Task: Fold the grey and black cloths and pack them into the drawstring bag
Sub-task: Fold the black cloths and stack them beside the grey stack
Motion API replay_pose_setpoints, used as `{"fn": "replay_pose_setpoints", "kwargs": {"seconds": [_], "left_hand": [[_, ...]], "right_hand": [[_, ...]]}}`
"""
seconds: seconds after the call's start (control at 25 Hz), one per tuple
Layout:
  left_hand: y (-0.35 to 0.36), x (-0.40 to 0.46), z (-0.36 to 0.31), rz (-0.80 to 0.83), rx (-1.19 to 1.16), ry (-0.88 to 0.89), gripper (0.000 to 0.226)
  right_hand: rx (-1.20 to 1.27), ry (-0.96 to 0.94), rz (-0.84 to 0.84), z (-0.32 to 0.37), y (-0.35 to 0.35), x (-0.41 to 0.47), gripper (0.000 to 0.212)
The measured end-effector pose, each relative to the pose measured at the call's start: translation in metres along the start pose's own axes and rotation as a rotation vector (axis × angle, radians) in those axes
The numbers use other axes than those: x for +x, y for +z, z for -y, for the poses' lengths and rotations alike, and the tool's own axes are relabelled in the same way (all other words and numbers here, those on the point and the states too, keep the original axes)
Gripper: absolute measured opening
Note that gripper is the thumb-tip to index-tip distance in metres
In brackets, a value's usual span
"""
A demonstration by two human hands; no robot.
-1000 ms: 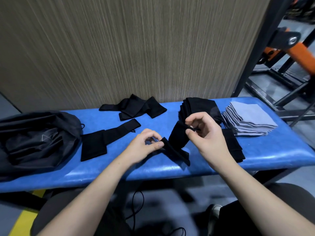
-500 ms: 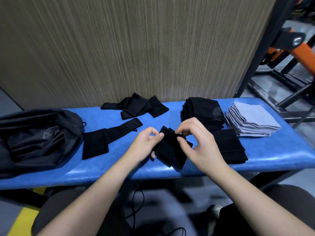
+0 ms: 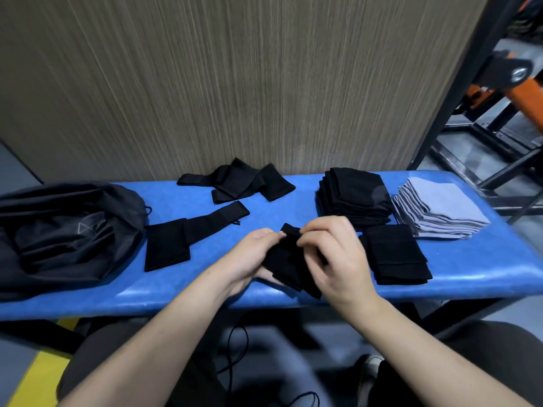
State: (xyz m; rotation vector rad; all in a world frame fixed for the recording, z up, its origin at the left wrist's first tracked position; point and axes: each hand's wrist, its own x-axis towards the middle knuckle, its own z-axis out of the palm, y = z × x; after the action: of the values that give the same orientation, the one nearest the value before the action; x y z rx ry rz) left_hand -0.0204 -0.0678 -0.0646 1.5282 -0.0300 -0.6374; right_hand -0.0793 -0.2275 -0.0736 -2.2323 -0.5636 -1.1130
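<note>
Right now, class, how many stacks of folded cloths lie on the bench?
3. A tall black stack at the back, a grey stack at its right, and a low black stack in front, beside the right hand.

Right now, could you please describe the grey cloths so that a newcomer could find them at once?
Look along the long blue padded bench to its right end. There sits the neat stack of folded light grey square cloths, just right of the tall stack of folded black cloths. It is the only pale pile on the bench; every other piece of fabric is black.
</note>
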Motion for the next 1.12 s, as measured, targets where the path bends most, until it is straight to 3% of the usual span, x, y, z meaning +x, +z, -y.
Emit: {"fn": "replay_pose_setpoints", "kwargs": {"seconds": [0.08,0.2,0.32,0.56,0.72,0.84,0.92,1.0,1.12], "left_hand": [[0.000,-0.003,-0.002,0.015,-0.075,-0.044,0.018],[-0.005,-0.003,-0.005,0.043,-0.149,-0.041,0.024],[-0.012,-0.002,-0.009,0.024,-0.196,-0.034,0.026],[-0.013,0.005,-0.006,0.030,-0.060,0.043,0.035],[-0.002,0.010,-0.003,-0.110,0.252,0.388,0.029],[0.006,0.012,0.002,-0.250,0.616,0.736,0.031],[0.010,0.013,0.005,-0.263,0.740,0.929,0.040],[0.018,0.016,0.008,-0.289,0.872,1.093,0.046],[0.036,0.020,0.012,-0.302,1.013,1.251,0.038]], "right_hand": [[-0.004,-0.013,0.001,-0.004,-0.003,0.003,0.012],[0.005,-0.113,0.205,-0.008,-0.001,0.002,0.018],[0.071,-0.077,0.343,-0.011,-0.003,0.000,0.019],[0.248,0.095,0.300,-0.011,-0.013,0.000,0.015],[0.317,0.349,0.129,-0.013,-0.019,0.001,0.016],[0.501,0.827,0.066,-0.023,-0.022,0.003,0.009],[0.714,1.096,0.053,-0.025,-0.025,0.005,0.016],[0.858,1.236,0.029,-0.026,-0.032,0.007,0.021],[0.950,1.306,-0.027,-0.030,-0.041,0.006,0.014]]}}
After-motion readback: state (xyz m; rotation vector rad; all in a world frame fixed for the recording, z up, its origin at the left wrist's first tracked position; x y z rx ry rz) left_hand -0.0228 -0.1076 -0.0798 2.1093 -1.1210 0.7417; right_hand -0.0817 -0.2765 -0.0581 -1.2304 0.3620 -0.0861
